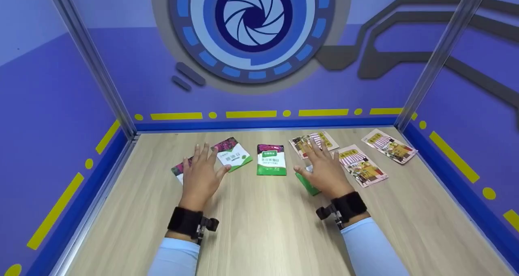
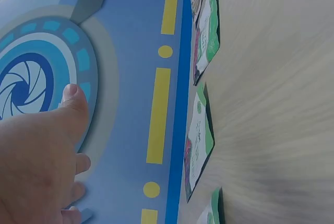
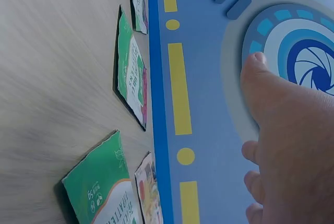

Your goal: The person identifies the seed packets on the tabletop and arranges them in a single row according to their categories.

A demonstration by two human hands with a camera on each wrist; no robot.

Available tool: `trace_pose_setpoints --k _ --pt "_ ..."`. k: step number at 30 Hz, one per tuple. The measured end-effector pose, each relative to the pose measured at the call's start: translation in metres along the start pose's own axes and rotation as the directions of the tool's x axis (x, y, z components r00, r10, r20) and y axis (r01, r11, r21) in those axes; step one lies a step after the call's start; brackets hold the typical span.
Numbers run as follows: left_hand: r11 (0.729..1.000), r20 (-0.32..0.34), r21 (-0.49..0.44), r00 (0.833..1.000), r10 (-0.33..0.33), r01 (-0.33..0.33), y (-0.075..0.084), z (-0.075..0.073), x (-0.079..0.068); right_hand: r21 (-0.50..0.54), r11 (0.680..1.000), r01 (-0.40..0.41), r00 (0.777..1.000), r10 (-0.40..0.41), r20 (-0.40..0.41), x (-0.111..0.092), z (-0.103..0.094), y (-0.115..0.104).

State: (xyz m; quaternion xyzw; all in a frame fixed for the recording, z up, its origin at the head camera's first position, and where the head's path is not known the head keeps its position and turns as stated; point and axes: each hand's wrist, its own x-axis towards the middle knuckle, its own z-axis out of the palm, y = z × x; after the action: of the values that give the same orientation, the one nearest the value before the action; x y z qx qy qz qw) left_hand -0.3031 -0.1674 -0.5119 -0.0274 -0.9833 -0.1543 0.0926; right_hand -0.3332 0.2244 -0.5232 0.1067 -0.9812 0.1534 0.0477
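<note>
My left hand hovers over the left packets with fingers spread and nothing held. Partly hidden below it lies a green-and-white seed packet with a purple top; a similar seed packet sits tilted just right of its fingers. Between the hands, another green-and-white packet lies straight. My right hand, fingers also spread, is held above a green packet that it mostly covers. Beyond its fingertips lies a pink-and-yellow packet with a striped awning. In the wrist views both thumbs stick out, gripping nothing.
Two more pink-and-yellow packets lie to the right, one near my right hand and one farther back. Blue-purple panels wall in the wooden table at the back and sides. Each wrist wears a black strap camera.
</note>
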Motion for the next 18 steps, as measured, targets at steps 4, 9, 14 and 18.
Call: trace_pose_setpoints --k 4,9,14,18 --pt "1.0 0.009 -0.012 1.0 -0.018 0.018 -0.007 -0.001 0.001 -0.013 1.0 -0.007 1.0 0.007 0.009 0.0 0.0 0.0" --pt "0.998 -0.011 -0.035 0.998 -0.059 0.059 -0.022 -0.001 0.001 -0.036 0.999 0.003 1.0 -0.003 -0.004 0.001 0.0 0.002" --pt "0.994 -0.017 -0.035 0.995 -0.103 0.102 -0.041 0.002 0.0 -0.054 0.998 0.017 1.0 -0.017 0.004 -0.002 0.002 0.007" --pt "0.989 0.033 -0.029 0.989 -0.147 0.148 -0.056 0.007 -0.001 -0.053 0.999 0.006 1.0 -0.004 0.029 -0.003 0.004 0.009"
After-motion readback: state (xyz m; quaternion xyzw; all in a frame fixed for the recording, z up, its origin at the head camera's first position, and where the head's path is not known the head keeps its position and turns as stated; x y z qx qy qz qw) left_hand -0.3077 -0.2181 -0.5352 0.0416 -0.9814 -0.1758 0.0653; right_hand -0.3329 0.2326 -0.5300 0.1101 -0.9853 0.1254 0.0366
